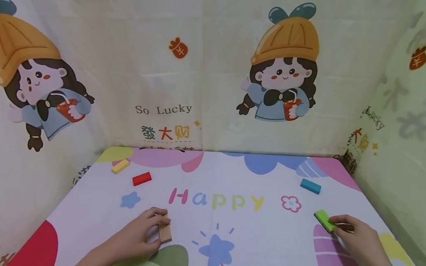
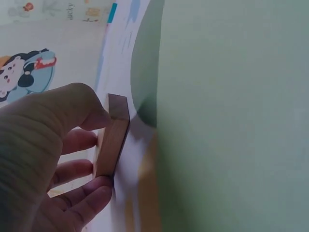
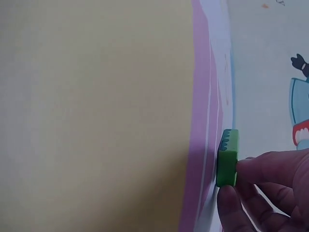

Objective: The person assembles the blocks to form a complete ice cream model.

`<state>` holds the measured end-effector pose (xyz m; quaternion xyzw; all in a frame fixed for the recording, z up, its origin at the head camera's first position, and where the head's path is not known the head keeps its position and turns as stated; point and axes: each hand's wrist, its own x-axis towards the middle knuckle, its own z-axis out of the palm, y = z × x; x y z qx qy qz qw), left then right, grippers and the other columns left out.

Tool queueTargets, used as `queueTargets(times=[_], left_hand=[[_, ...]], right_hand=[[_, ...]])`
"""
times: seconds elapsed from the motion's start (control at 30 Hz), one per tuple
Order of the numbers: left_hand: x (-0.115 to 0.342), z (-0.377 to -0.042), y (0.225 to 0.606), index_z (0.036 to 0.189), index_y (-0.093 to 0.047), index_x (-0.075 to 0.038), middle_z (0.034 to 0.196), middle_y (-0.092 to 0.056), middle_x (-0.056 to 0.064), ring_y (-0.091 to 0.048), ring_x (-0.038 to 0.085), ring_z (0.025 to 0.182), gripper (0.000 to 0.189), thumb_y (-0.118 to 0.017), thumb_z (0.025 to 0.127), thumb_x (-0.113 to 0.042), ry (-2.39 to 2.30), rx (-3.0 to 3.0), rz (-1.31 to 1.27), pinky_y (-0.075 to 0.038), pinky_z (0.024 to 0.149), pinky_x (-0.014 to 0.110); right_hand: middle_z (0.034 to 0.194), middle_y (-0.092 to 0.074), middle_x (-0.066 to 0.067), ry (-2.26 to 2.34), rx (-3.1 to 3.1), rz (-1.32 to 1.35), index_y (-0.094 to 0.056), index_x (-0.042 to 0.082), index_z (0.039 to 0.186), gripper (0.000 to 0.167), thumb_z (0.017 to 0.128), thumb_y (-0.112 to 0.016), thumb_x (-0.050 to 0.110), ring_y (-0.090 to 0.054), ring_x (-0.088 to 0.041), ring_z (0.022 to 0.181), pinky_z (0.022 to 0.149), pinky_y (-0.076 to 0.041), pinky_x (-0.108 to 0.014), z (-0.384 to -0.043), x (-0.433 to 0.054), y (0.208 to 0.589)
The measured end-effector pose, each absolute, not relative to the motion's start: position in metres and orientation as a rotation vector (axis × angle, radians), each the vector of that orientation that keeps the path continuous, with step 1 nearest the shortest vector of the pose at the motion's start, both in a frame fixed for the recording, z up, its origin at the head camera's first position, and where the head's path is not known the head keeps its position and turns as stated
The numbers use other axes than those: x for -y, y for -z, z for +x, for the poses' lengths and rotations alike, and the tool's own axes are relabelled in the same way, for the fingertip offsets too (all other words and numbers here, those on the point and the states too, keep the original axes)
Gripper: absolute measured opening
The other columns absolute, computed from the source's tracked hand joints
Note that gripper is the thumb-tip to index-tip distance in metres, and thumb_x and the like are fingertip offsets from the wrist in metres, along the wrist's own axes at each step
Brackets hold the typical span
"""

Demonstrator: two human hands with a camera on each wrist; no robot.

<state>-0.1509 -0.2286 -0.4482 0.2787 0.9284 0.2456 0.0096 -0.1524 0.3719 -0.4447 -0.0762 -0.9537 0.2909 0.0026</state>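
Note:
My left hand (image 1: 143, 231) grips a plain wooden block (image 1: 165, 232) left of the table's middle, thumb at its near end and fingers at the far end. Seen from the left wrist, that wooden block (image 2: 112, 140) sits between thumb and fingertips, close to the white tabletop. Over on the right, my right hand (image 1: 358, 236) pinches the near end of a green block (image 1: 324, 220). In the right wrist view the thumb and fingers hold this green block (image 3: 227, 158), which has a dark wavy edge along one side. Whether either block touches the table is hard to tell.
A blue block (image 1: 311, 186) lies beyond the right hand. Toward the back left are a red block (image 1: 142, 179) and a yellow block (image 1: 120, 166). The tabletop (image 1: 231, 183) is printed with coloured shapes, and a patterned cloth (image 1: 217, 75) hangs behind and at both sides.

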Motion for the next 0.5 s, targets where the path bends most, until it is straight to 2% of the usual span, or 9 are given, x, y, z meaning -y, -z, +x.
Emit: queueTargets(times=[0.1, 0.27, 0.4, 0.5], left_hand=[[0.221, -0.152, 0.447, 0.128, -0.069, -0.018, 0.142, -0.056, 0.002, -0.057, 0.026, 0.13, 0.042, -0.078, 0.087, -0.016, -0.771, -2.867, 0.919, -0.056, 0.099, 0.033], [0.207, -0.156, 0.447, 0.126, -0.069, -0.02, 0.142, -0.057, 0.002, -0.058, 0.027, 0.129, 0.039, -0.079, 0.088, -0.019, -0.754, -2.839, 1.001, -0.055, 0.101, 0.037], [0.196, -0.158, 0.447, 0.119, -0.068, -0.024, 0.142, -0.058, 0.0, -0.058, 0.023, 0.13, 0.033, -0.079, 0.089, -0.022, -0.764, -2.808, 1.033, -0.054, 0.104, 0.037], [0.187, -0.159, 0.448, 0.118, -0.068, -0.025, 0.143, -0.057, -0.001, -0.057, 0.022, 0.132, 0.031, -0.079, 0.089, -0.022, -0.779, -2.777, 1.067, -0.053, 0.105, 0.036]], right_hand=[[0.115, -0.074, -0.021, -0.917, 2.979, -0.209, -0.072, 0.004, 0.119, 0.03, 0.095, -0.071, 0.02, -0.069, -0.043, 0.107, 0.084, -0.054, -0.048, -0.155, -0.367, 0.444], [0.113, -0.075, -0.018, -0.897, 2.938, -0.108, -0.074, 0.006, 0.116, 0.026, 0.093, -0.072, 0.016, -0.071, -0.04, 0.104, 0.076, -0.049, -0.031, -0.157, -0.355, 0.443], [0.113, -0.075, -0.019, -0.899, 2.935, -0.059, -0.074, 0.006, 0.115, 0.023, 0.093, -0.071, 0.013, -0.072, -0.041, 0.104, 0.077, -0.053, -0.032, -0.162, -0.342, 0.442], [0.114, -0.074, -0.02, -0.923, 2.931, -0.035, -0.074, 0.006, 0.113, 0.021, 0.093, -0.07, 0.011, -0.071, -0.041, 0.105, 0.082, -0.057, -0.042, -0.166, -0.331, 0.441]])
